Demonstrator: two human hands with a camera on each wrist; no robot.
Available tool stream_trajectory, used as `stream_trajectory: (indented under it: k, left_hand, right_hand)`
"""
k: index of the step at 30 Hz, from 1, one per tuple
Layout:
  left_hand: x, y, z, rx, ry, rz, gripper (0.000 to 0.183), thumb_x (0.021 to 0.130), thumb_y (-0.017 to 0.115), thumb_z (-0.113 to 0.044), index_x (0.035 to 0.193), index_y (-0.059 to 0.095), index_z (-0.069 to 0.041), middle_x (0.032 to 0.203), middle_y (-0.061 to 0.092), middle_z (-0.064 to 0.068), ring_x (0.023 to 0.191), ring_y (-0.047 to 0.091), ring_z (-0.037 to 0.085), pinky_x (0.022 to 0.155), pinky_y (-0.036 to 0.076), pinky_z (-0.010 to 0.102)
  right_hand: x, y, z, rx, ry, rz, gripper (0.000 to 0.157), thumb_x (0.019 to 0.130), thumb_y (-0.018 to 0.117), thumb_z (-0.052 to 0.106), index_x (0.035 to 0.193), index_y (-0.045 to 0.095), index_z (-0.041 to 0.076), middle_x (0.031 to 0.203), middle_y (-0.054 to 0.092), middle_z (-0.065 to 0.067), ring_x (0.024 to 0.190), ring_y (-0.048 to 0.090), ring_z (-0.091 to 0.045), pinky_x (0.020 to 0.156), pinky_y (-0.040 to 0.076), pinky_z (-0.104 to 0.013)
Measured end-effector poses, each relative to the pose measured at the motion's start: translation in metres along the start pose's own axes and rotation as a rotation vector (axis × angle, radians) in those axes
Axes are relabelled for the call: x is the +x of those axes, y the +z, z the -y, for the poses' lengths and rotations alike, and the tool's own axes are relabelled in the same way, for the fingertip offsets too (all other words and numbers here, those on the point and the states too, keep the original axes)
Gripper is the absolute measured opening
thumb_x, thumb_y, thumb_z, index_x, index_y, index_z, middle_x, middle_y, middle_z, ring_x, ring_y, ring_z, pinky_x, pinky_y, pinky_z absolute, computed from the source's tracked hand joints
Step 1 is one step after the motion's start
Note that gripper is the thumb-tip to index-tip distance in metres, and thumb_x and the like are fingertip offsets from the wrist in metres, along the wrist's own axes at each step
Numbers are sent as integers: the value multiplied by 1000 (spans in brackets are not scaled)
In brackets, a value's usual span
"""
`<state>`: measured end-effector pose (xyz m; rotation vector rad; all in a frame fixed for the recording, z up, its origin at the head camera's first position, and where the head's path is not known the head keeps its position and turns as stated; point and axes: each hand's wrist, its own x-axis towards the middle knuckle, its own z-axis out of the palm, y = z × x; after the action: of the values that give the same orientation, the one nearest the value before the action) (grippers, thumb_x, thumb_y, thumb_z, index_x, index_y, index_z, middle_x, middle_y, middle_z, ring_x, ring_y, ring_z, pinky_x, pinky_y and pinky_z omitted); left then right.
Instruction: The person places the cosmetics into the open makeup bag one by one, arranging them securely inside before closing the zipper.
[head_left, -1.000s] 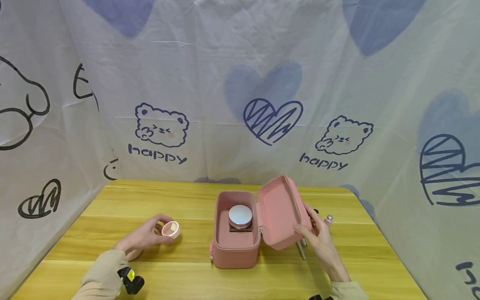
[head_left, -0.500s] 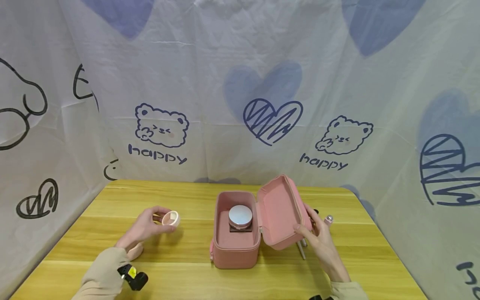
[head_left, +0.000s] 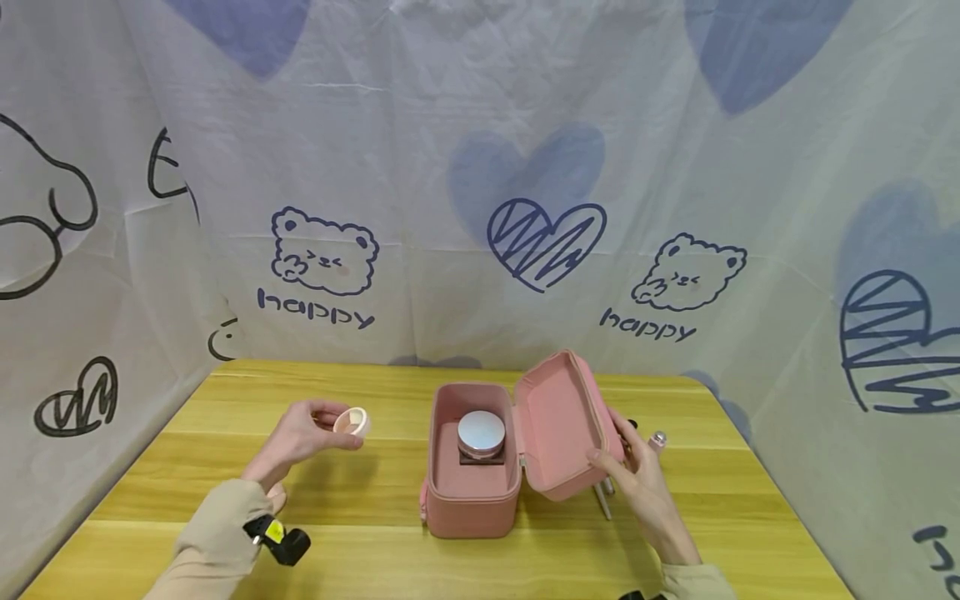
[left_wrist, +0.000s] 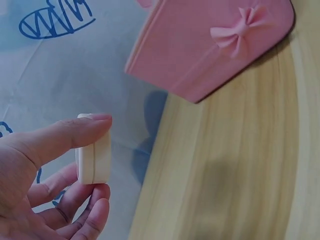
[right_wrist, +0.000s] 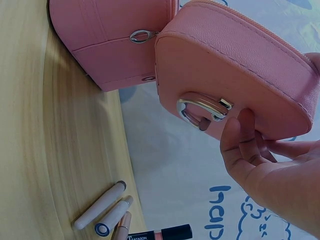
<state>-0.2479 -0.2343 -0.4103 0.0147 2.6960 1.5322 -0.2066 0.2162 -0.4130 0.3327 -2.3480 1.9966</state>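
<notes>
My left hand (head_left: pixel 300 440) pinches a small round cream-coloured compact (head_left: pixel 352 422) by its edge, thumb on one side and fingers on the other. In the left wrist view the compact (left_wrist: pixel 94 156) stands on edge, a seam round its side, above the table. A pink cosmetic case (head_left: pixel 472 515) stands open at the table's middle. Inside it, a round silver-topped compact (head_left: pixel 481 433) sits over a dark square item (head_left: pixel 491 459). My right hand (head_left: pixel 641 479) holds the swung-out lid (head_left: pixel 558 425) by its rim, thumb inside and fingers behind, near the lid's handle (right_wrist: pixel 192 110).
Behind the lid lie several slim cosmetic tubes (right_wrist: pixel 101 205), partly hidden in the head view, and a black-capped tube (right_wrist: pixel 175 233). A small bottle with a shiny cap (head_left: pixel 657 440) lies by my right hand. A printed cloth (head_left: pixel 420 183) hangs behind the table.
My left hand has lifted the compact up and away from me, then slightly to the right. The case, its lid and my right hand stay where they were.
</notes>
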Motion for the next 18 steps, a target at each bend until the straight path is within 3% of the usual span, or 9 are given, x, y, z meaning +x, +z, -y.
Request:
stream_trajectory:
  k: [8, 18]
  left_hand:
    - [2, 2, -15, -11, 28, 31, 64, 73, 90, -18, 125, 63, 8, 104, 73, 15, 86, 65, 12, 78, 53, 26]
    - [8, 13, -39, 23, 124, 56, 63, 71, 90, -16, 123, 65, 9, 100, 74, 16, 84, 65, 13, 76, 54, 27]
  right_hand:
    - [0, 0, 0, 1, -10, -1, 72, 99, 59, 13, 160, 22, 8, 155, 36, -22, 122, 51, 3, 97, 47, -12]
    - [0, 0, 0, 9, -11, 0, 72, 99, 58, 12, 160, 21, 7, 155, 36, -23, 121, 52, 3, 97, 47, -12]
